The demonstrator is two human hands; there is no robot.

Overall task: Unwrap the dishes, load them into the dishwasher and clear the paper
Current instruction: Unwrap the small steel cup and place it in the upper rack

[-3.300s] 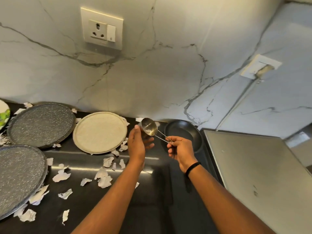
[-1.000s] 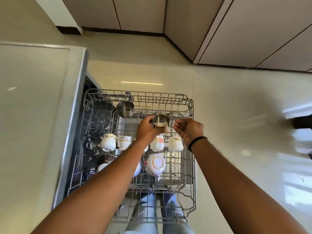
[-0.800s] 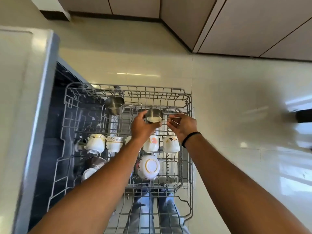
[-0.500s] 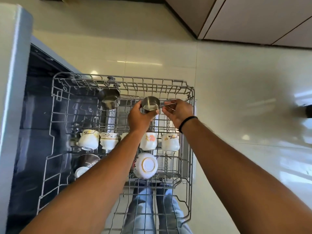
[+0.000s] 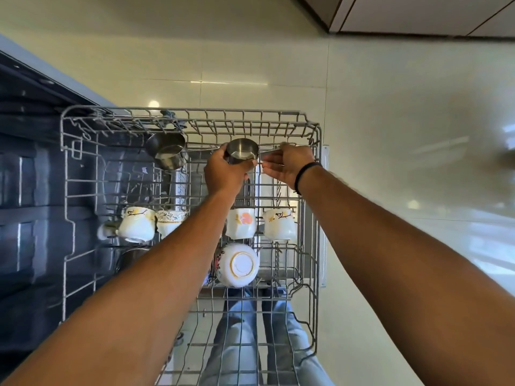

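Curling round the bowl of a small steel measuring cup (image 5: 242,151), the fingers of the left hand (image 5: 225,171) grip it from the near side, while the right hand (image 5: 288,165) pinches the cup's thin wire handle (image 5: 269,152) between thumb and fingertips, a black band on its wrist. The cup hangs over the far row of the pulled-out upper dishwasher rack (image 5: 316,190), just right of a larger steel cup (image 5: 167,153) already lodged there. Nearer in the rack sit four white teacups (image 5: 242,222) in a row and an upturned white bowl (image 5: 239,264) before them. The step in hand looks to be loading: the cup is unwrapped and not yet set down. The next move likely calls for tipping it mouth-down and seating it between the wires so the handle does not snag, then letting go with both hands.
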